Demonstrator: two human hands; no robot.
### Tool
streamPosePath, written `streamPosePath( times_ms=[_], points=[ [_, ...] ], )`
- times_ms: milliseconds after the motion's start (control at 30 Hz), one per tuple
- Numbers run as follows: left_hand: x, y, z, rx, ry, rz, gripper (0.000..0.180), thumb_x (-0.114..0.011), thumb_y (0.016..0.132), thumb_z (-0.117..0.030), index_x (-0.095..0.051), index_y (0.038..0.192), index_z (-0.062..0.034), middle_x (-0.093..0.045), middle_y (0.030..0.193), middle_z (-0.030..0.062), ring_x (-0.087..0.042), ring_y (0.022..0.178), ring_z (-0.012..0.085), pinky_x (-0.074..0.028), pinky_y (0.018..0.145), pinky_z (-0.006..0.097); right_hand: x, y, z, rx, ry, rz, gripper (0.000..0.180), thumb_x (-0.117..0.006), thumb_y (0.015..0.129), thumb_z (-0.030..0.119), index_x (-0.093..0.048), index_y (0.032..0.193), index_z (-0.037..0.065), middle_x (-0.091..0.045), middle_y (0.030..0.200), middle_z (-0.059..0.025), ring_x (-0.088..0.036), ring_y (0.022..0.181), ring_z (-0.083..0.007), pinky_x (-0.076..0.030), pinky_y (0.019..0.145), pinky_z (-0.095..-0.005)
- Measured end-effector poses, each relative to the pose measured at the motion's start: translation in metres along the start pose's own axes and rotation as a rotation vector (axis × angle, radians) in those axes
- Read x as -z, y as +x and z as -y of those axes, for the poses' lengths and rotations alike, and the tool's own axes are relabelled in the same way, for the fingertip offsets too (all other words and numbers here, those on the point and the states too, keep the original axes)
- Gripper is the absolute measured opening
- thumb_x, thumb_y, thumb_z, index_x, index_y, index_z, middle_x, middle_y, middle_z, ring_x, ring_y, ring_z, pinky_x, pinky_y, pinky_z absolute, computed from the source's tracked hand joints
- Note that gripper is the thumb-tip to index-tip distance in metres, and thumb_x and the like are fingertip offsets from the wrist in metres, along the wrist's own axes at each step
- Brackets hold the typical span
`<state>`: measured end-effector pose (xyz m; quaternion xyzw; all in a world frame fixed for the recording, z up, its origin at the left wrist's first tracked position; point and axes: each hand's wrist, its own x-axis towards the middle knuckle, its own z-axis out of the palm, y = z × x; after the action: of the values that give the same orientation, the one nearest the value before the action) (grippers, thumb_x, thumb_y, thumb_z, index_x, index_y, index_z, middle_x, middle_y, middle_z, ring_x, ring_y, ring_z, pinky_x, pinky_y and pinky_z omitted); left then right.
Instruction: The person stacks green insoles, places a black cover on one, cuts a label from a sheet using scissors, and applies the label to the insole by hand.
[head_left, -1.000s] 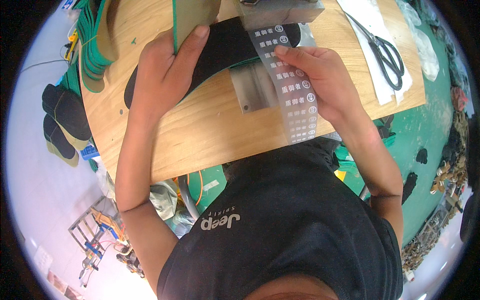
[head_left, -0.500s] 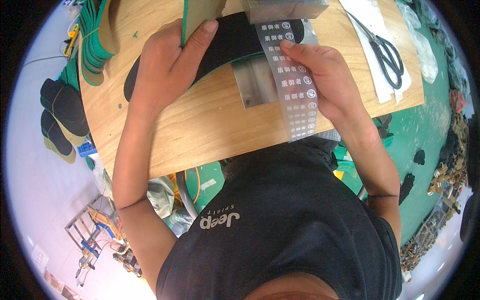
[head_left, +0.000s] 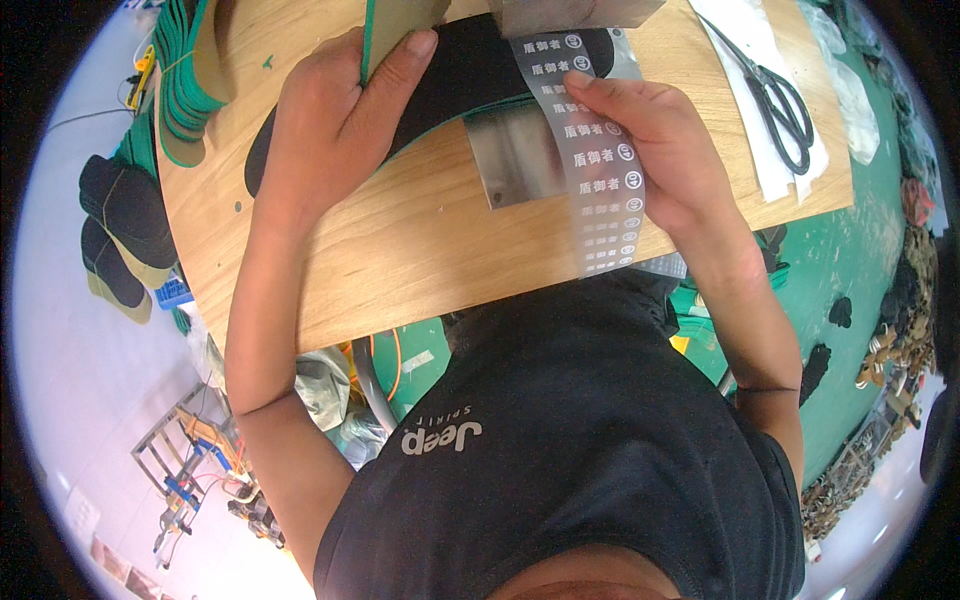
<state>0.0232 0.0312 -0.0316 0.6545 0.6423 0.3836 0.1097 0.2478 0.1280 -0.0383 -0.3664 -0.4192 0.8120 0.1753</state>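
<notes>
My left hand [head_left: 335,135] is closed on a tan insole with a green edge [head_left: 405,22], which stands up between thumb and fingers. That hand also lies over a black insole [head_left: 465,70], whose green underside shows along the near edge. My right hand [head_left: 672,145] pinches a translucent strip of printed white labels [head_left: 600,160] between thumb and fingers. The strip crosses the right end of the black insole and hangs down toward the table's near edge. Just beyond that end is a metal block [head_left: 575,14]. A flat metal plate [head_left: 510,160] lies partly under insole and strip.
Stacked green-edged insoles [head_left: 185,100] lie at the table's left, with black insoles [head_left: 125,215] beyond its edge. Black-handled scissors [head_left: 785,120] rest on white sheets [head_left: 745,95] at right. The wooden table [head_left: 390,265] ends just before my body.
My right hand and the label strip have shifted slightly away from me and to the right. My left hand has hardly moved and keeps its hold on the tan insole.
</notes>
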Motion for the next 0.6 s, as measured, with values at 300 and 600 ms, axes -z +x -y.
streamPosePath(
  times_ms=[300,600],
  points=[
    [-0.001,-0.001,0.002,-0.005,-0.030,-0.007,0.036,-0.050,0.096,-0.033,-0.057,0.083,0.0001,-0.045,0.056,0.0128,-0.043,0.052,0.0270,-0.038,0.052,0.034,0.001,0.000,0.000,-0.008,-0.015,0.008,0.022,-0.061,0.090,0.019,-0.065,0.091,-0.003,-0.068,0.078,-0.0073,-0.064,0.060,-0.0086,-0.051,0.055,-0.0191],
    [0.001,-0.001,-0.010,0.103,0.012,0.013,0.032,-0.051,0.096,-0.027,-0.061,0.106,0.0016,-0.067,0.092,0.0147,-0.060,0.082,0.0210,-0.045,0.079,0.031,-0.001,0.000,0.000,0.003,-0.041,-0.025,0.022,-0.063,0.088,0.019,-0.064,0.087,-0.003,-0.065,0.075,-0.0070,-0.062,0.057,-0.0112,-0.050,0.050,-0.0224]
  ],
)
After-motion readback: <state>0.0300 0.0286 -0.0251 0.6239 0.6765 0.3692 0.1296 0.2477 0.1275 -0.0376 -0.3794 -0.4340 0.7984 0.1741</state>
